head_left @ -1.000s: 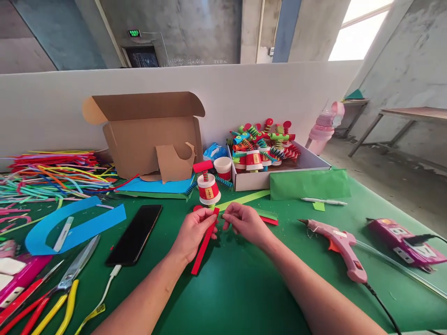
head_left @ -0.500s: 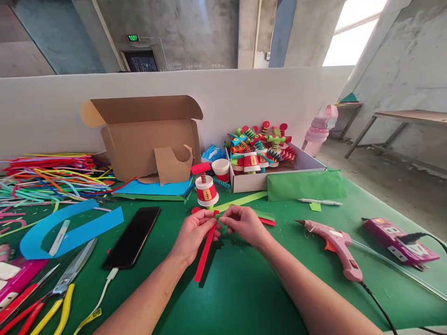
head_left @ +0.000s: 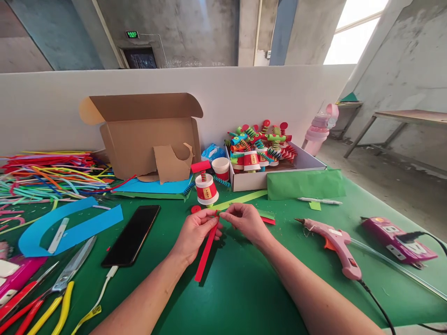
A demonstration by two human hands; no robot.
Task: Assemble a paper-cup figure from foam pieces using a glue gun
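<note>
My left hand (head_left: 194, 233) pinches the top end of a long red paper strip (head_left: 206, 255) that runs down toward me over the green table (head_left: 244, 288). My right hand (head_left: 246, 222) is closed in a pinch on a green paper strip (head_left: 219, 213) where it crosses the red one, fingertips of both hands meeting. Just behind them stands a red-and-white paper cup figure (head_left: 206, 188) with a coiled neck and red top. More red and green strips (head_left: 266, 217) lie beside my right hand.
A black phone (head_left: 132, 235) on a cable lies left, with scissors (head_left: 66, 275), blue paper (head_left: 70, 228) and pipe cleaners (head_left: 45, 177). An open cardboard box (head_left: 150, 135) and a white box of finished figures (head_left: 265, 158) stand behind. A pink glue gun (head_left: 331, 242) and power strip (head_left: 398, 239) lie right.
Both hands stay together at the strips' crossing; my right-hand fingers have shifted slightly left over the fold. The view has drifted a little.
</note>
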